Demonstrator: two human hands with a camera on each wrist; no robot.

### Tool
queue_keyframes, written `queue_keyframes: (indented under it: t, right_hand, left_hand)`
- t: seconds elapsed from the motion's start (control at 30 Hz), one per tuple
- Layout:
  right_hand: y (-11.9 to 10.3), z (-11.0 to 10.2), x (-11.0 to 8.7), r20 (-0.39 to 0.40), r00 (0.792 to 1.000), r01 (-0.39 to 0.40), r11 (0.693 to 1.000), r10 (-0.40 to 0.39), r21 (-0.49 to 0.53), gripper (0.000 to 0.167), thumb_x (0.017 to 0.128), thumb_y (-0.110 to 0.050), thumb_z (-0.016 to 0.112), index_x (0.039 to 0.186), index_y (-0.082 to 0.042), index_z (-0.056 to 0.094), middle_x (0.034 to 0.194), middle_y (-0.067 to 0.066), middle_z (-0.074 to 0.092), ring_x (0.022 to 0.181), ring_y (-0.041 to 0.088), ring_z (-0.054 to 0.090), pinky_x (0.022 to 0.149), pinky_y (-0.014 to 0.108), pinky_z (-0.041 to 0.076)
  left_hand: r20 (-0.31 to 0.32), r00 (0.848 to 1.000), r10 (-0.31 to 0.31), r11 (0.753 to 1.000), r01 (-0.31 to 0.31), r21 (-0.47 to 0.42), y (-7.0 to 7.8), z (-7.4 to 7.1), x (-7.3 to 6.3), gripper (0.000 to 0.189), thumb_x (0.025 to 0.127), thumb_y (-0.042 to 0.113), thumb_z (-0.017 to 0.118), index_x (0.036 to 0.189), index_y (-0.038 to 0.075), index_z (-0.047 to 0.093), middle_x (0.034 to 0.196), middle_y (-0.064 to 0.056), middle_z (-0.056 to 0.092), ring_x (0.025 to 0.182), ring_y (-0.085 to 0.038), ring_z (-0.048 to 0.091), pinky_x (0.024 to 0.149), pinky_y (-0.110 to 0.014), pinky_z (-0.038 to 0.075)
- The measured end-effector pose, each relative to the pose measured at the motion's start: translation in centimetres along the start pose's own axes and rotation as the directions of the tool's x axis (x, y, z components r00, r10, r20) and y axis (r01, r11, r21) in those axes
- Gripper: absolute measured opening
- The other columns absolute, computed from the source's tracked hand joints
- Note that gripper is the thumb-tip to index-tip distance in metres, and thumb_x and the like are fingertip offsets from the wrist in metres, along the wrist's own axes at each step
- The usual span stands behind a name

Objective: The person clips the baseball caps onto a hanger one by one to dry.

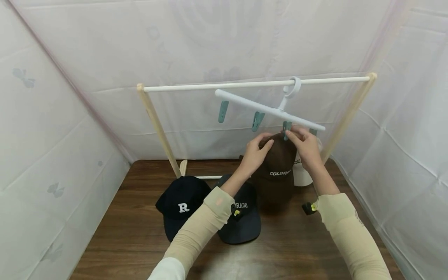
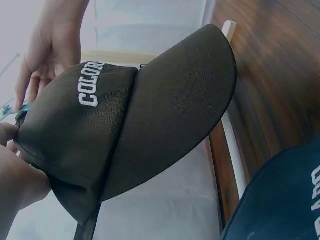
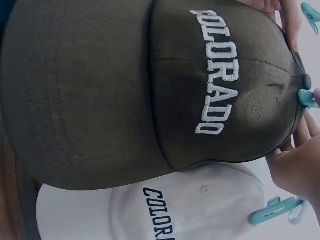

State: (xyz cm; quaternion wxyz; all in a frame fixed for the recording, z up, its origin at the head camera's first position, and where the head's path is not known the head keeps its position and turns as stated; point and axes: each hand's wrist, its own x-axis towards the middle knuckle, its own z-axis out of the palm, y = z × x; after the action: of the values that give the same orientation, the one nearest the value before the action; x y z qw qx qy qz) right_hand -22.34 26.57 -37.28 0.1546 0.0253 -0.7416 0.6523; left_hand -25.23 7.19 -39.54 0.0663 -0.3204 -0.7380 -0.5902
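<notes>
A brown cap with white "COLORADO" lettering hangs brim down below a white hanger. My left hand grips the side of its crown between thumb and fingers. At the top of the crown, my right hand pinches a teal clip; in the right wrist view that clip sits right at the cap's top button. Behind the brown cap, a white cap with dark lettering hangs from another teal clip, partly hidden. Two more teal clips dangle on the hanger's left half.
The hanger hooks over the white rail of a wooden-legged rack and tilts down to the right. On the brown table lie a navy cap with an "R" and a dark lettered cap. White sheeting surrounds the table.
</notes>
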Motion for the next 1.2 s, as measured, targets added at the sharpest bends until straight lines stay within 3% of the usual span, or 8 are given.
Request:
queue_keyframes:
  t: [0.13, 0.27, 0.5, 0.63, 0.93, 1.2]
  right_hand:
    - [0.0, 0.1, -0.4, -0.011, 1.000, 0.007, 0.997, -0.008, -0.075, 0.055, 0.097, -0.039, 0.070, 0.138, -0.004, 0.060, 0.123, 0.001, 0.071, 0.118, 0.013, 0.061, 0.108, 0.036, 0.044]
    - [0.5, 0.2, -0.5, -0.016, 0.999, 0.036, 0.988, -0.039, -0.151, 0.054, 0.097, -0.037, 0.071, 0.140, -0.006, 0.060, 0.135, 0.013, 0.065, 0.125, 0.022, 0.060, 0.108, 0.040, 0.045]
    - [1.1, 0.2, -0.8, 0.008, 0.989, 0.144, 0.961, -0.146, -0.236, 0.044, 0.099, -0.026, 0.069, 0.137, -0.004, 0.062, 0.139, 0.015, 0.062, 0.128, 0.032, 0.059, 0.106, 0.042, 0.047]
    - [1.4, 0.4, -1.3, 0.014, 0.980, 0.198, 0.949, -0.201, -0.245, 0.039, 0.099, -0.018, 0.069, 0.135, -0.004, 0.064, 0.140, 0.014, 0.061, 0.126, 0.035, 0.060, 0.105, 0.043, 0.048]
    - [2.1, 1.0, -2.4, 0.032, 0.933, 0.341, 0.857, -0.357, -0.386, 0.031, 0.097, -0.004, 0.067, 0.128, -0.002, 0.068, 0.134, 0.013, 0.065, 0.123, 0.032, 0.061, 0.101, 0.044, 0.050]
    - [3.3, 1.8, -4.0, 0.077, 0.911, 0.398, 0.819, -0.405, -0.413, 0.032, 0.094, 0.000, 0.067, 0.126, -0.003, 0.070, 0.130, 0.013, 0.068, 0.114, 0.031, 0.066, 0.094, 0.046, 0.052]
  left_hand:
    - [-0.010, 1.000, 0.012, 1.000, -0.012, 0.017, -0.2, -0.4, -0.3, 0.031, 0.106, 0.025, 0.058, 0.134, 0.013, 0.063, 0.128, -0.005, 0.066, 0.116, -0.016, 0.062, 0.095, -0.029, 0.051]
    - [-0.038, 0.998, 0.045, 0.997, -0.043, 0.064, -0.6, -0.7, -0.6, 0.031, 0.105, 0.022, 0.060, 0.134, 0.013, 0.063, 0.129, -0.005, 0.064, 0.119, -0.017, 0.060, 0.097, -0.030, 0.050]
    - [-0.087, 0.987, 0.135, 0.979, -0.119, 0.168, -1.1, -1.6, -1.0, 0.032, 0.104, 0.018, 0.062, 0.134, 0.008, 0.063, 0.132, -0.008, 0.062, 0.121, -0.022, 0.058, 0.105, -0.031, 0.045]
    - [-0.102, 0.983, 0.152, 0.970, -0.129, 0.208, -1.5, -2.2, -1.4, 0.030, 0.104, 0.017, 0.061, 0.133, 0.009, 0.063, 0.135, -0.009, 0.060, 0.126, -0.022, 0.056, 0.107, -0.033, 0.044]
    - [-0.130, 0.980, 0.149, 0.968, -0.117, 0.221, -2.5, -3.6, -2.7, 0.026, 0.103, 0.011, 0.060, 0.129, 0.006, 0.065, 0.137, -0.015, 0.057, 0.129, -0.026, 0.054, 0.108, -0.037, 0.044]
    - [-0.118, 0.983, 0.142, 0.957, -0.106, 0.270, -3.6, -4.6, -4.6, 0.026, 0.103, 0.011, 0.061, 0.128, 0.007, 0.065, 0.133, -0.010, 0.059, 0.121, -0.024, 0.057, 0.096, -0.046, 0.050]
